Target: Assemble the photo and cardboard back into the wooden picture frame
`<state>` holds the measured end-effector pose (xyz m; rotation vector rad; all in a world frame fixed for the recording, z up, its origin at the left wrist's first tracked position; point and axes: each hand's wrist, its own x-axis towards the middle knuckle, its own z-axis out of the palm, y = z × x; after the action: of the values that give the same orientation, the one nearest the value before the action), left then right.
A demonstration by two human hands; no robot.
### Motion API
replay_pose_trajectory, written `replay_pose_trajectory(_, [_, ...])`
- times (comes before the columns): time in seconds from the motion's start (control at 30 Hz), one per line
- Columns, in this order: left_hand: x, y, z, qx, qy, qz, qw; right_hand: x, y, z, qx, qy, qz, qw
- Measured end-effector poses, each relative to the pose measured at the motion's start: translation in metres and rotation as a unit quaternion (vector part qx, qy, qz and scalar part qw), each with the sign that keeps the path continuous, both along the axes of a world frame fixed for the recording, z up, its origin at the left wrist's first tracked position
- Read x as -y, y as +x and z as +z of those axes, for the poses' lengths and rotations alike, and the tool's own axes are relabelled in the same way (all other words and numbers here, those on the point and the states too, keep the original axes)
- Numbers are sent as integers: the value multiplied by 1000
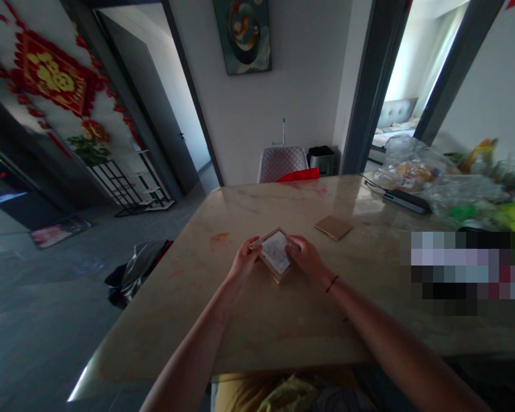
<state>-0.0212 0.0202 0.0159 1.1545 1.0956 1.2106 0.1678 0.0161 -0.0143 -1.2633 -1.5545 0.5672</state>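
Note:
Above the middle of the table (257, 326), a small picture frame (276, 254) with a light wood-coloured edge and a pale grey-white panel is held tilted between both hands. My left hand (244, 257) is closed on its left corner, thumb on the upper face. My right hand (304, 253) grips the opposite side, its fingers lying over part of the pale panel. What the panel shows is too blurred to tell. A flat brown square board (333, 227) lies on the tabletop, a little beyond my right hand.
Crumpled clear plastic bags (416, 163) crowd the table's right side, near a dark elongated device (407, 201) with a cable. A quilted chair (282, 163) with a red item (299, 175) stands at the far edge. A dark bag (133, 272) rests left of the table.

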Motion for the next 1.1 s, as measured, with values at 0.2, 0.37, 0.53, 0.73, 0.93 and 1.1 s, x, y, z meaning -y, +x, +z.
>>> replay_pose_trajectory(0.2, [3, -2, 6, 39, -14, -20, 999, -6, 3, -2, -70, -83, -40, 993])
replay_pose_trajectory(0.37, [3, -2, 5, 33, -8, -23, 999, -8, 6, 0, -102, -95, 13, 990])
replay_pose_trajectory(0.53, [0, -1, 2, 7, 11, 8, 1000, -7, 6, 1, -157, -120, 30, 980])
replay_pose_trajectory(0.73, [-1, -5, 6, 2, 23, 27, 999, -9, 9, 1, -202, -129, 85, 967])
replay_pose_trajectory(0.93, [-4, -6, 2, 24, 8, 57, 998, -3, 9, 4, -187, -136, 106, 967])
replay_pose_trajectory(1.1, [-5, -6, 0, 12, 10, 60, 998, -4, 7, 3, -185, -141, 135, 963])
